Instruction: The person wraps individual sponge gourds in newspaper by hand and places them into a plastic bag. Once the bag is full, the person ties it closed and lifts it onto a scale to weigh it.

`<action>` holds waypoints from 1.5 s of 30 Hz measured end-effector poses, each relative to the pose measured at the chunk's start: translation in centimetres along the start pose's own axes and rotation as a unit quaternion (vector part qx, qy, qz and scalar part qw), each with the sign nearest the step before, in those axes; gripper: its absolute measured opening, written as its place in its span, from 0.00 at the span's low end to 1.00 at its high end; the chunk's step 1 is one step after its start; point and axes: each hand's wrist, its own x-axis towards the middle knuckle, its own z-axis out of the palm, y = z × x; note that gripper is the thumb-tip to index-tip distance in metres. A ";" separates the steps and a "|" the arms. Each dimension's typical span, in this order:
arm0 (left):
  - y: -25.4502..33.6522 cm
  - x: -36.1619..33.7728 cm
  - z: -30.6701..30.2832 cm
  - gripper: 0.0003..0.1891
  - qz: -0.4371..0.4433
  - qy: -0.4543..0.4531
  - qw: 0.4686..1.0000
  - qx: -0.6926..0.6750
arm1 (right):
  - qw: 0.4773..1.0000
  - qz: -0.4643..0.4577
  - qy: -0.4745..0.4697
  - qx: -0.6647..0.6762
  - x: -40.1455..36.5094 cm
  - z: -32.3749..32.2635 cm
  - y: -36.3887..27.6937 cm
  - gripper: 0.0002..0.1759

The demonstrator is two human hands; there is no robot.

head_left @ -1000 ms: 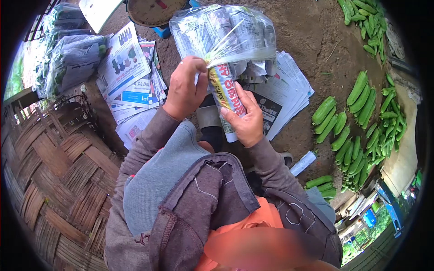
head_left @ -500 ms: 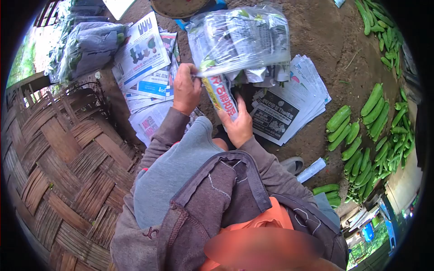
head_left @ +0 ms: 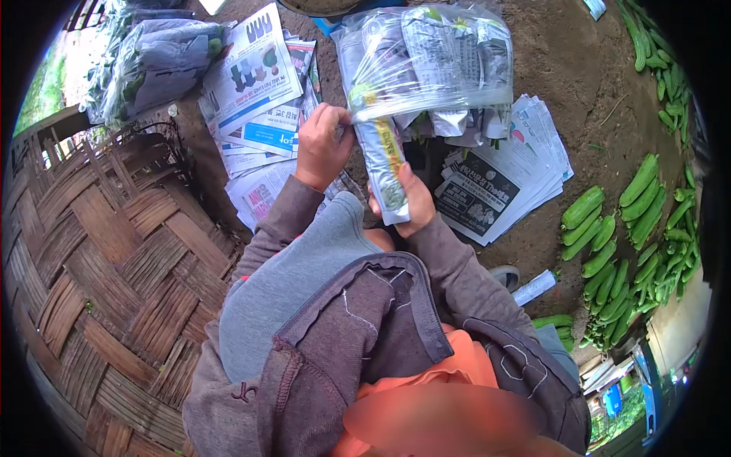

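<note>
A clear plastic bag (head_left: 426,95) holds several bundles wrapped in newspaper, with green ends showing at the top. My left hand (head_left: 325,146) pinches the bag's near left edge with curled fingers. In my right hand (head_left: 412,201) is a newspaper-wrapped bundle (head_left: 384,167), gripped near its lower end with the thumb on its right side. The bundle's far end lies at the bag's mouth; what is inside its wrapping is mostly hidden. Beside the right hand, a stack of newspaper sheets (head_left: 525,164) rests on the dirt floor.
More newspaper sheets (head_left: 255,84) lie at left, near another filled bag (head_left: 164,61). Cucumbers (head_left: 643,198) are spread along the right. A single paper roll (head_left: 534,288) lies near a sandal. Woven bamboo (head_left: 114,266) covers the left side, and a round seat (head_left: 320,6) stands at the top.
The wrapped bundle has turned in my right hand, showing a different printed side, and its lower end sits nearer my body. My left hand stays at the bag's edge. The view has shifted slightly.
</note>
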 end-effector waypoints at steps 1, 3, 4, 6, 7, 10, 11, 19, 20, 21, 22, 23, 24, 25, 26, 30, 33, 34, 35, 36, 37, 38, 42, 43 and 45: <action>0.0 0.0 -0.1 0.11 -0.007 0.002 1.000 0.004 | 0.992 0.025 -0.049 0.113 0.6 -0.1 0.2 0.33; -0.1 0.3 -0.3 0.11 -0.018 0.003 1.000 0.009 | 0.971 0.074 -0.090 0.208 1.8 0.4 0.5 0.33; -0.4 0.3 -0.4 0.11 -0.020 -0.001 1.000 0.011 | 0.956 0.096 -0.110 0.255 2.0 0.5 0.6 0.34; -1.3 0.3 -0.5 0.11 -0.026 0.001 0.999 0.023 | 0.987 0.066 -0.033 0.144 1.8 1.5 0.0 0.33; -1.4 0.2 -0.5 0.11 -0.033 -0.001 0.999 0.023 | 0.998 0.034 0.034 0.044 1.0 2.7 -0.5 0.34; -1.0 0.1 -0.4 0.11 -0.027 0.002 1.000 0.012 | 0.960 -0.065 0.152 -0.226 -1.3 3.1 0.2 0.31; -1.0 0.0 -0.2 0.12 -0.037 0.005 0.999 0.013 | 0.923 -0.096 0.164 -0.335 -1.8 2.5 0.9 0.30; -0.3 0.6 -1.1 0.12 -0.008 -0.032 0.999 0.009 | 0.988 -0.034 0.095 -0.117 -1.5 1.8 1.9 0.22; -0.4 0.7 -1.2 0.12 -0.003 -0.035 0.999 0.013 | 0.996 -0.007 0.071 -0.058 -1.3 1.8 1.8 0.23; -0.5 0.8 -1.3 0.12 0.001 -0.036 0.999 0.015 | 0.999 0.020 0.047 0.001 -1.2 1.9 1.5 0.24; -0.5 0.9 -1.3 0.12 0.005 -0.037 0.999 0.015 | 0.997 0.047 0.023 0.059 -1.0 2.0 1.2 0.24; -0.4 0.9 -1.3 0.12 0.009 -0.038 0.999 0.015 | 0.994 0.065 -0.017 0.086 -0.8 1.9 0.9 0.29; -0.4 0.8 -1.4 0.12 0.009 -0.041 0.999 0.015 | 0.981 0.090 -0.067 0.155 -0.3 1.6 0.9 0.29; -0.4 0.8 -1.4 0.12 0.010 -0.044 0.999 0.015 | 0.961 0.114 -0.117 0.223 0.3 1.0 1.1 0.30; -0.4 0.9 -1.4 0.11 0.012 -0.045 0.999 0.015 | 0.933 0.137 -0.167 0.289 0.8 0.7 1.1 0.31; -0.7 1.0 -1.7 0.11 0.013 -0.051 0.998 0.036 | 0.919 0.159 -0.187 0.307 1.9 0.4 1.4 0.33; -1.3 0.0 -1.5 0.11 -0.004 -0.054 0.998 0.039 | 0.992 0.112 -0.013 0.057 0.7 1.5 -0.5 0.29; -1.3 -0.4 -1.3 0.11 -0.008 -0.050 0.998 0.032 | 0.992 0.088 0.075 -0.056 -0.1 2.6 -1.5 0.28; -1.2 -0.5 -1.1 0.11 -0.010 -0.044 0.999 0.026 | 0.980 0.019 0.119 -0.158 -1.0 3.6 -1.8 0.29; -1.0 -0.5 -1.0 0.10 -0.015 -0.037 0.999 0.021 | 0.954 -0.033 0.135 -0.266 -1.2 3.2 -1.0 0.30; -0.8 -0.6 -0.9 0.10 -0.021 -0.031 0.999 0.018 | 0.914 -0.083 0.148 -0.368 -1.2 2.1 0.4 0.31; -0.6 -0.7 -0.9 0.10 -0.026 -0.024 0.999 0.015 | 0.906 -0.093 0.160 -0.381 -1.0 2.7 0.4 0.29; -0.4 -0.7 -1.1 0.10 -0.018 -0.037 0.999 0.014 | 0.954 -0.058 0.158 -0.249 -0.6 3.9 -0.2 0.22; -0.3 -0.6 -1.3 0.10 -0.007 -0.041 0.999 0.017 | 0.968 -0.042 0.153 -0.195 -0.5 4.3 -0.6 0.19; -0.4 -0.7 -1.4 0.10 -0.010 -0.047 0.999 0.025 | 0.994 0.025 0.064 -0.080 -0.1 2.7 -1.0 0.20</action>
